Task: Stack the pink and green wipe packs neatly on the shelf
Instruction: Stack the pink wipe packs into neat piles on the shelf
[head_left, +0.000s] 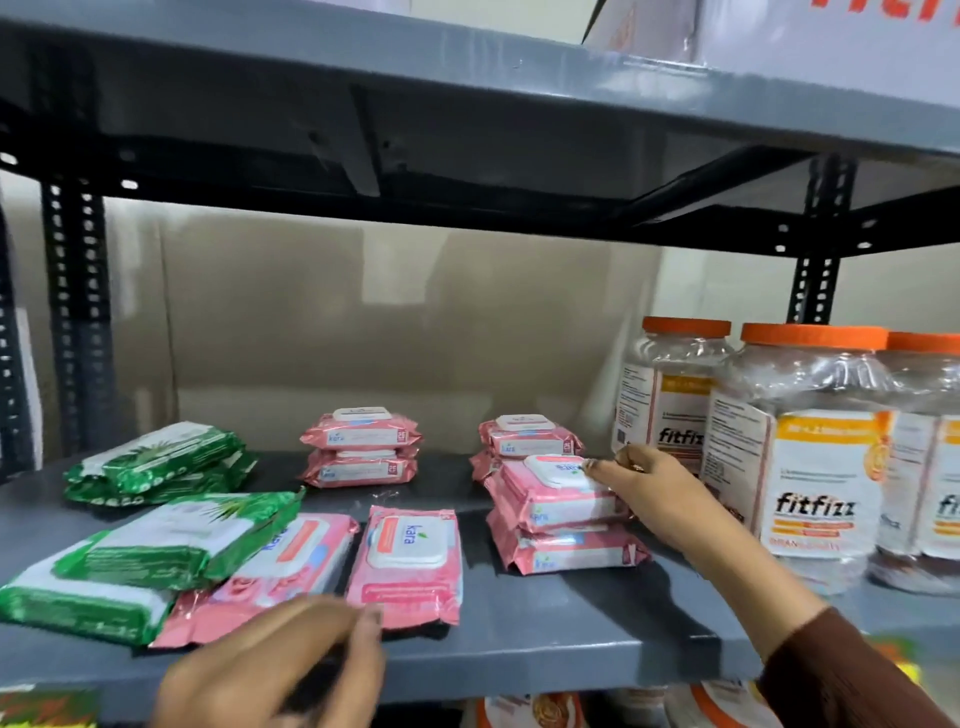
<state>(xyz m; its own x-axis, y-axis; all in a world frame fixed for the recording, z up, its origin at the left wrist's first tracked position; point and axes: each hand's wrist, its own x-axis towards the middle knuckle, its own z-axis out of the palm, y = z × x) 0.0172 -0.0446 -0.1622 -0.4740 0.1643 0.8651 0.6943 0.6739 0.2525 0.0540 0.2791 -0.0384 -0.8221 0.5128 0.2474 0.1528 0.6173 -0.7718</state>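
On the grey shelf (545, 639), pink and green wipe packs lie partly sorted: two short pink stacks stand at the back, a taller pink stack (561, 514) sits toward the right beside the orange-lidded jars (810, 447), and green packs (156, 462) are piled at the left. The right hand (660, 493) reaches to the top pack of the right-hand pink stack, its fingertips resting against that pack's white lid edge, apparently to square it over the pack beneath; the fingers look lightly curled, touching and not gripping. Nearer the front edge, the left hand (275, 665) hovers low with its fingers drawn together, just before two loose pink packs (405, 561) lying flat side by side; whether it pinches either one cannot be told through the blur. Another green pile (145, 556) overlaps the left loose pink pack, so that pack probably needs freeing before it can be stacked.
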